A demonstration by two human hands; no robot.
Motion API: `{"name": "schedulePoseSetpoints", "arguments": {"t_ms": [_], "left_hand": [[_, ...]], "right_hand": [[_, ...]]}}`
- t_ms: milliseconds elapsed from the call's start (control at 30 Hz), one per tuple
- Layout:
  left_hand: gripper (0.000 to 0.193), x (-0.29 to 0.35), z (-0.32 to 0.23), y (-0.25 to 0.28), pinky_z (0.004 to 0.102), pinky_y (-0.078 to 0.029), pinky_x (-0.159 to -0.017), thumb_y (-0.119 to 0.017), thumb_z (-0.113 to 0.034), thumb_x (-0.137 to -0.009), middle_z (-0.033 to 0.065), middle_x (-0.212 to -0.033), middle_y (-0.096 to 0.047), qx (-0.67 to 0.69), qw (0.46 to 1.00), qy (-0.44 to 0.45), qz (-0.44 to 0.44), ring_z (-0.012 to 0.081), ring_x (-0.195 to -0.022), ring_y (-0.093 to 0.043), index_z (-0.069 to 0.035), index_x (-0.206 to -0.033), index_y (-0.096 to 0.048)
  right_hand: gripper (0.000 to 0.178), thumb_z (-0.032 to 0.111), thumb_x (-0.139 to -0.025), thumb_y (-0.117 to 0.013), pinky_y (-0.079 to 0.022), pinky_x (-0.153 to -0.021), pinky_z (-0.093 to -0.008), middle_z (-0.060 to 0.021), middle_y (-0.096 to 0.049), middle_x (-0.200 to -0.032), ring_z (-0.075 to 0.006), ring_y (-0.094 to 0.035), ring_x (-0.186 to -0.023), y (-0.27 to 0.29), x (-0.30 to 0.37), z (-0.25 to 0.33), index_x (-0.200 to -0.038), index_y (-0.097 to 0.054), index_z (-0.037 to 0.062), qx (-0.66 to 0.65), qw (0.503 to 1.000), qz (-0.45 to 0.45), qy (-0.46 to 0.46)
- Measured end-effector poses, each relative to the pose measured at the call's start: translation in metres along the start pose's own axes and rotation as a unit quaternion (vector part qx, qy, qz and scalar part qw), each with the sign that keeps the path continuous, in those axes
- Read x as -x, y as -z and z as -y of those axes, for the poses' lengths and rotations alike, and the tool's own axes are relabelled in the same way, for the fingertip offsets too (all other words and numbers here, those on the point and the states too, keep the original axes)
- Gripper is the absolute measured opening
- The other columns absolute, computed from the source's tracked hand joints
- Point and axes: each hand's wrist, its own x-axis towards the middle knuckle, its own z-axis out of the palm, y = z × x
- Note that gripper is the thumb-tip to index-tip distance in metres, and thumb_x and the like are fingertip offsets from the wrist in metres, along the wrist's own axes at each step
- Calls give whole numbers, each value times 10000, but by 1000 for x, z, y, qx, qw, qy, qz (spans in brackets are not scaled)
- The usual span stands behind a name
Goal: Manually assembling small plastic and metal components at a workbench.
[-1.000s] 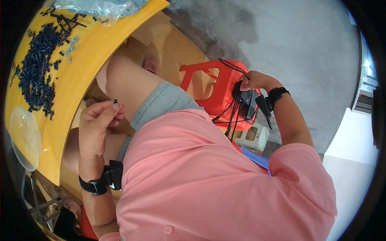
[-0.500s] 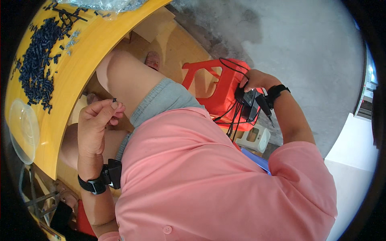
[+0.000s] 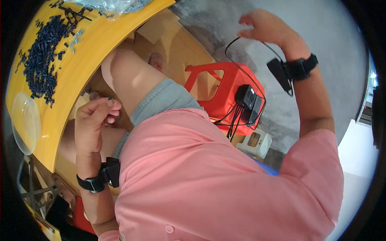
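Note:
My left hand [image 3: 90, 124] is raised beside the table edge, thumb and fingertips pinched around a tiny black piece [image 3: 110, 98]; its exact kind is too small to make out. Over the grey floor, beyond the red stool [image 3: 217, 92], my right hand [image 3: 267, 28] hangs in the air with a gap between thumb and fingers. A thin black cable [image 3: 226, 50] passes under that hand and loops down to black box-shaped devices [image 3: 247, 100] on the stool. On the yellow table [image 3: 90, 52] lies a pile of small black parts [image 3: 40, 60].
Beside the pile are small clear pieces [image 3: 76, 40] and thin black sticks [image 3: 72, 14]. Clear plastic wrapping [image 3: 116, 5] sits at the far table edge, a clear lid or shallow tub [image 3: 26, 124] at the left. A white plastic object [image 3: 255, 143] is below the stool.
My right hand has left the black devices on the stool and moved up and away over the floor, the cable following. My left hand keeps its pinch, almost still.

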Motion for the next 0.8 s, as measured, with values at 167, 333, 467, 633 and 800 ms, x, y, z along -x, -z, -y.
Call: {"name": "schedulePoseSetpoints", "arguments": {"t_ms": [167,333,467,633,800], "left_hand": [[192,34,-12,15,209,-446,-619,-599,-176,-868,76,-839,-673,42,995,-68,-68,112,-718,-610,-2,-914,-665],[244,53,-18,27,257,-503,-700,-596,-169,-876,100,-902,-662,65,983,-104,-137,143,-736,-621,34,-1003,-641],[220,75,-11,35,250,-507,-635,-624,-175,-864,96,-867,-671,126,951,-198,-202,136,-707,-615,21,-959,-659],[228,87,-10,47,228,-495,-638,-644,-202,-851,86,-861,-682,187,924,-201,-265,118,-713,-617,-13,-977,-669],[234,70,-18,36,222,-491,-646,-648,-201,-847,80,-871,-683,228,907,-223,-277,105,-722,-616,-14,-986,-669]], "right_hand": [[293,286,-813,-623,-420,-619,-402,-203,-578,-741,-345,-542,-675,76,-66,95,-805,-597,-6,-180,935,5,305],[363,338,-725,-655,-483,-640,-344,-152,-658,-780,-269,-631,-711,90,-97,234,-878,-660,9,-333,750,-39,570],[214,192,-748,-614,-450,-560,-300,-129,-619,-708,-214,-586,-609,117,-89,304,-839,-652,2,-464,663,-216,546],[183,120,-705,-677,-482,-584,-302,-120,-640,-715,-212,-619,-652,74,-112,329,-851,-663,12,-616,668,-170,382],[284,74,-676,-682,-484,-683,-349,-123,-616,-851,-279,-592,-773,62,-110,316,-951,-638,18,-564,638,-186,490]]}}
